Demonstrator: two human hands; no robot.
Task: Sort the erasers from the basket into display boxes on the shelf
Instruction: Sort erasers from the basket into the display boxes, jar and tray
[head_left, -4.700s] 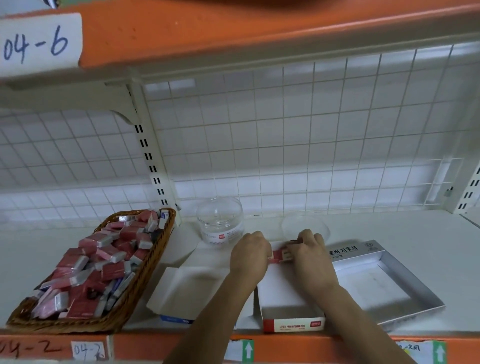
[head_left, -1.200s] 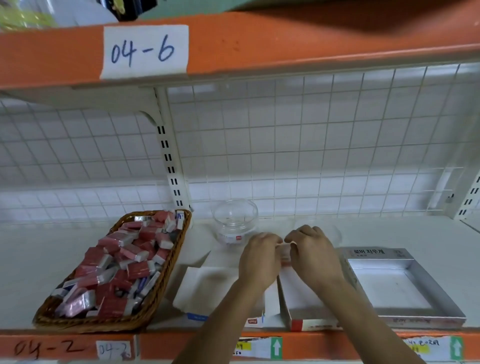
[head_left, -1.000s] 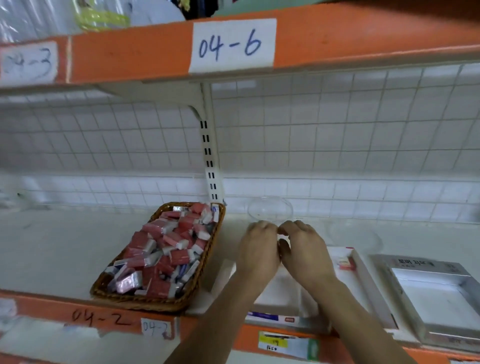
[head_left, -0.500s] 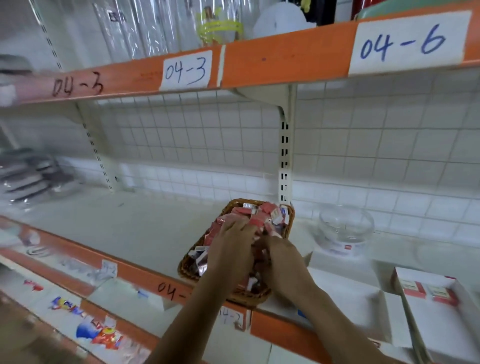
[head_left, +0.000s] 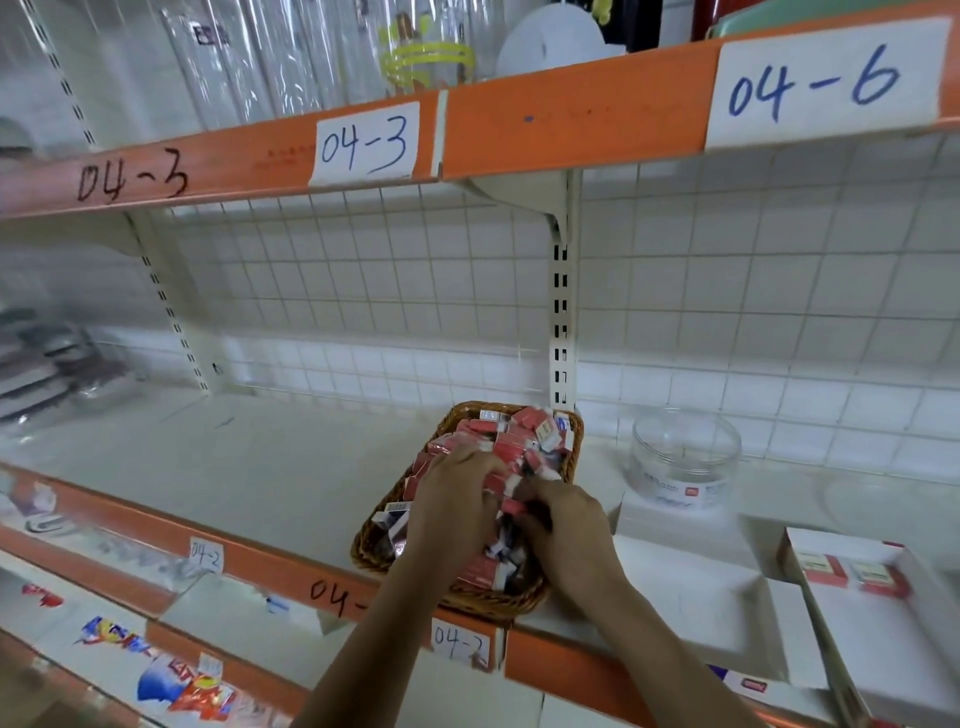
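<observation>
Basket: wicker basket at the front edge of the shelf, heaped with erasers, mostly in red sleeves.
Hands: left hand and right hand are both dug into the heap.
Grip: fingers curl among the erasers. Blur hides whether either grip is clamped on 1, so I cannot tell.
Done: 2 boxed erasers lie side by side in the right display box.
Left: nearly the whole basket, by my judgement. The white box between shows none.

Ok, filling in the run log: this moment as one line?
phase: pickup | left hand, right hand: in basket among erasers, grip unclear | display box: two inside
</observation>
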